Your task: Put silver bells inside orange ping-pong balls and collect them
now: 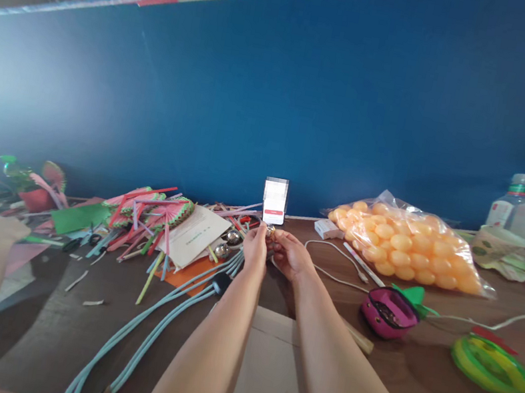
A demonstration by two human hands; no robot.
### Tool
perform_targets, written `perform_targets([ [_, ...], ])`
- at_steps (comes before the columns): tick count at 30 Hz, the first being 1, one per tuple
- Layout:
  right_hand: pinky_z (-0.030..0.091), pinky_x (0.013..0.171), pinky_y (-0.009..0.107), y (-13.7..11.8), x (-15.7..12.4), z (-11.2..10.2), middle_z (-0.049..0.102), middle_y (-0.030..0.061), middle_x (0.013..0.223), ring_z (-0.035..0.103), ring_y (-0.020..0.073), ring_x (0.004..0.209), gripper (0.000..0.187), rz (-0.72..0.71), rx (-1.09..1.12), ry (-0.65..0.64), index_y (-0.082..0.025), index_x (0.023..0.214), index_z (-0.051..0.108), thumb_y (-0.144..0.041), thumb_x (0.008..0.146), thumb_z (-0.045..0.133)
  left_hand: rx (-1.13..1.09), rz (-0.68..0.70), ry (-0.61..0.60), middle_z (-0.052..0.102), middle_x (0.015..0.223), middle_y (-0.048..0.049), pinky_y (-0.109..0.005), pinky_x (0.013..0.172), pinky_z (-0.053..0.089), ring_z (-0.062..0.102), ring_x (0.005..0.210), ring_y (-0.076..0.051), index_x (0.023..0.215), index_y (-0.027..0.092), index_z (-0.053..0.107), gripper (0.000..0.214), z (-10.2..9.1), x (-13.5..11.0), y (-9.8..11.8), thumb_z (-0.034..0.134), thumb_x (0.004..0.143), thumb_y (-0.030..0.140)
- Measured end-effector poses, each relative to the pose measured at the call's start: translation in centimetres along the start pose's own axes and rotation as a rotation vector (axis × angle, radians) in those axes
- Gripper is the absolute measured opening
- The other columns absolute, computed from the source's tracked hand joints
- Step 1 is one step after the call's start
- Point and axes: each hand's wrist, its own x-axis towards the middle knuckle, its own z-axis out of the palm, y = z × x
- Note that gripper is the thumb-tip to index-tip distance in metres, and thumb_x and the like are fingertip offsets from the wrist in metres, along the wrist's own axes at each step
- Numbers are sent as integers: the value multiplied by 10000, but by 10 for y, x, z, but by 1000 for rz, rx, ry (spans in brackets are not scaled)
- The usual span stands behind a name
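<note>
Small shiny piece (pixel 271 229) sits center, near side of phone (pixel 274 202). Your right hand (pixel 293 257) pinches it; left hand (pixel 256 249) finger closure — cannot tell. Loose pinch could drop piece left — blue cords (pixel 235 261), silver balls (pixel 221 250) could hide it.

brown table (pixel 66 331): bag of orange balls (pixel 406 245), purple pouch (pixel 383 323), green-yellow ring (pixel 488 382), pale-blue cords (pixel 231 263)
</note>
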Motion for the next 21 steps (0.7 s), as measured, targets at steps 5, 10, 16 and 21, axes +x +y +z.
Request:
perform_targets([
  [5,283,357,123,0,0,1,588,-9,643,430,45,480,203,-7,-18,15,-172,730,600,-191,655,788,10,9,-3,588,619,-14,-243,470,420,518,456,-110,765,146,589,346,-1,3,-3,682,751,480],
  [10,268,356,132,-1,-1,2,602,-5,647,429,48,479,208,-18,-38,35,-173,727,605,-197,646,795,17,13,-3,592,615,-11,-241,479,431,520,455,-107,751,152,575,316,-1,4,-4,666,768,455],
  [16,263,369,135,-1,-1,4,578,-13,613,408,41,479,218,-39,-69,49,-162,686,610,-203,613,811,29,52,8,580,586,0,-236,501,441,539,481,-113,725,155,565,327,-1,5,-3,691,743,456],
  [21,254,379,152,-1,-2,4,565,-17,591,398,46,477,258,-71,-95,44,-166,669,605,-236,587,839,24,73,-12,579,588,-3,-252,539,469,560,512,-123,703,151,580,316,-1,3,-2,692,742,445],
])
